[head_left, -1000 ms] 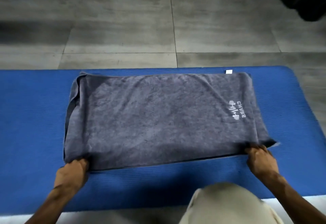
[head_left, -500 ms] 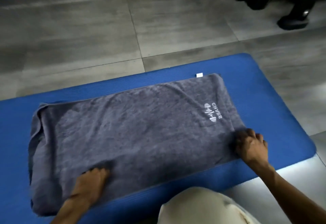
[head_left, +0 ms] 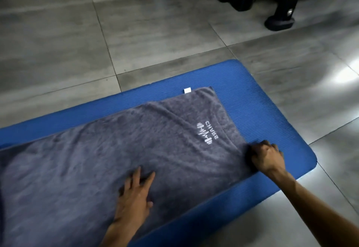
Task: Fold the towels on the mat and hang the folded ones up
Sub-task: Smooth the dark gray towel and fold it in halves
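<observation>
A grey towel [head_left: 93,161] with a white logo near its right end lies folded on the blue mat [head_left: 272,114]. A small white tag sticks out at its far right corner. My left hand [head_left: 136,194] lies flat on the towel's middle, fingers spread and pressing the cloth. At the towel's near right corner, my right hand [head_left: 266,156] grips the cloth with curled fingers, and creases run from there toward the logo. The towel's left end runs out of view.
Grey floor tiles [head_left: 136,32] surround the mat. Black equipment with a rounded foot [head_left: 279,21] stands on the floor at the far right. The mat's right end [head_left: 308,155] lies just beyond my right hand.
My left hand has slid from the towel's near left corner to its middle and spread flat. My right hand stays clenched on the right corner. The view has turned rightward.
</observation>
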